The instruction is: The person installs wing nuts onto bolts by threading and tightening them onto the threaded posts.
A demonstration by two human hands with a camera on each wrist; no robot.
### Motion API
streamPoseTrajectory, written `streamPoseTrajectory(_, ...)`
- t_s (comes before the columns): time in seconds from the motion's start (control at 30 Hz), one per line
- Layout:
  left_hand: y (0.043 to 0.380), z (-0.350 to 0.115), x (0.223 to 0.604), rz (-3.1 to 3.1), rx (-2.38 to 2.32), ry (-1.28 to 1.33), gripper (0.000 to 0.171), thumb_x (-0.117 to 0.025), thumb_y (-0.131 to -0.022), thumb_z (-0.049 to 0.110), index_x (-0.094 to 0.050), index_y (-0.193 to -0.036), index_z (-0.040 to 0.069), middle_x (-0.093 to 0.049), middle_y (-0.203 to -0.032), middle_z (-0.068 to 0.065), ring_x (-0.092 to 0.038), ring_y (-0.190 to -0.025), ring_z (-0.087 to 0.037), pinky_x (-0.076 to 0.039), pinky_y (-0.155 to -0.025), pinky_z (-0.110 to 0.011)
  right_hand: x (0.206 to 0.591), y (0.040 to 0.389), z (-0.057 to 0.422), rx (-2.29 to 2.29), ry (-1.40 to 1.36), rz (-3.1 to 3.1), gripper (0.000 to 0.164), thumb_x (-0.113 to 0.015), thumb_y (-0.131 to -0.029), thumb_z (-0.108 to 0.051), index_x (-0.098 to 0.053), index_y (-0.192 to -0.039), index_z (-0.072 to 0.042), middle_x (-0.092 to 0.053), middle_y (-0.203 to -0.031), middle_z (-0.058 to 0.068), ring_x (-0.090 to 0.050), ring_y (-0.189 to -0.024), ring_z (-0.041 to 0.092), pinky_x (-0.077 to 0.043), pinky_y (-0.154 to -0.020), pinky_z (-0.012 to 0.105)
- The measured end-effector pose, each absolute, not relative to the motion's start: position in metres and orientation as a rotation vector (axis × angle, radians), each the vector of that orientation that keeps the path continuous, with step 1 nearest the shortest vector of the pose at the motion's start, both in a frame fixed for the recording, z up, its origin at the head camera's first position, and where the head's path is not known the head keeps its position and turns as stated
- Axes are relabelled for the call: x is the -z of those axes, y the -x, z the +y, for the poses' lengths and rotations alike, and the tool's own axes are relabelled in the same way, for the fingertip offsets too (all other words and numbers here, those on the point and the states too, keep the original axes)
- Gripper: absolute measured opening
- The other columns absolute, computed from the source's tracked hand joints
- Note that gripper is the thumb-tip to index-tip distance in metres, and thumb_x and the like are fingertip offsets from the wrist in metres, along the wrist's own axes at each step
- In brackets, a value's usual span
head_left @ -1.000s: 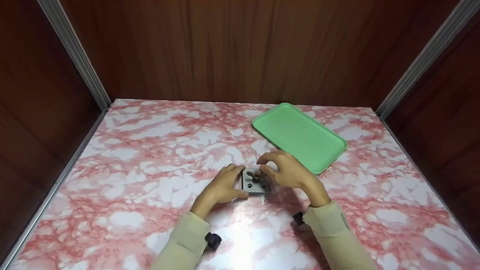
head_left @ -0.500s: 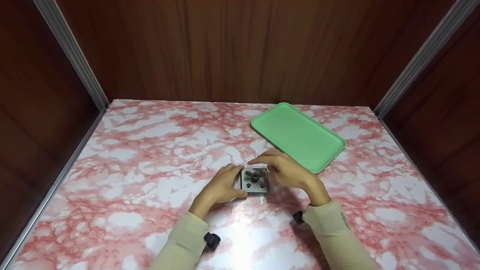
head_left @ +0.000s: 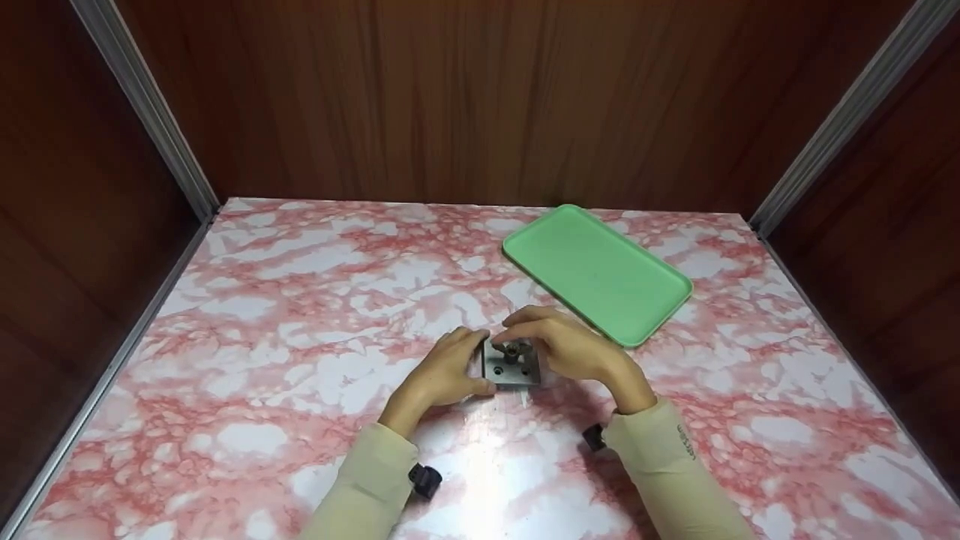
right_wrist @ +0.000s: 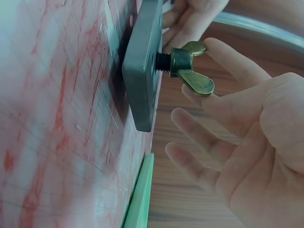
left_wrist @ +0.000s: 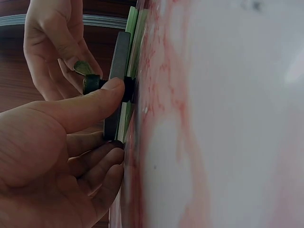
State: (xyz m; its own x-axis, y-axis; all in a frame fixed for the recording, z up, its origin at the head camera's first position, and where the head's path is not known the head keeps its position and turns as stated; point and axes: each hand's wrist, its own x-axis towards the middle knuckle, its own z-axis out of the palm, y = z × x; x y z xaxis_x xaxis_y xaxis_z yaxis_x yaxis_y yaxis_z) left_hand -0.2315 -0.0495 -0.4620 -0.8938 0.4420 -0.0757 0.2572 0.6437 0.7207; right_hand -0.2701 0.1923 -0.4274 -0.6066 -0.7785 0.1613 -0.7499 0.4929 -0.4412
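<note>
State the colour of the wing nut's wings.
Dull brassy gold on the wing nut, best seen in the right wrist view.

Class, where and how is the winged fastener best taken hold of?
Probably by the flared wings of the winged fastener, pinched on their flat faces from above: it stands up from the metal plate, and its threaded shaft holds the wings clear of the plate's surface.

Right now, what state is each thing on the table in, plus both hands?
Wing nut: on the thread, standing off the plate.
Thread: partly exposed between wing nut and plate.
Plate: level, gripped; two holes visible.
Green tray: right side up, lying flat.
Left hand: gripping the plate's edges.
Right hand: fingers loosely spread at the wing nut; exact contact unclear.
</note>
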Motion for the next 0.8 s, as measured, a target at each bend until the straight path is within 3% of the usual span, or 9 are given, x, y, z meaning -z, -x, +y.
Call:
streamPoseTrajectory(0.37,0.2323,-0.0495,0.4624,2.645,-1.103,-0.606,0.089,-0.086,-0.089,0.022,-0.040,-0.162,0.002,-0.046,-0.159,-0.014,-0.037,-0.151,-0.036,-0.033,-0.123,-0.053,0.4259,0.2703,0.1931,0.719,1.330,2.655,0.044,-0.059,-0.102,0.010,-0.074,-0.136,-0.014,-0.066,-0.137,0.011,-0.061,-0.130,0.029,-0.049,-0.111,0.049)
streamPoseTrajectory(0.8,0.2329,-0.0495,0.4640,2.646,-1.114,-0.611,0.084,-0.084,-0.091,0.021,-0.042,-0.161,0.002,-0.048,-0.157,-0.014,-0.041,-0.148,-0.034,-0.035,-0.122,-0.051,0.4227,0.2688,0.1961,0.717,1.245,2.683,0.041,-0.067,-0.100,0.002,-0.072,-0.137,-0.014,-0.067,-0.138,0.007,-0.059,-0.133,0.027,-0.046,-0.114,0.051)
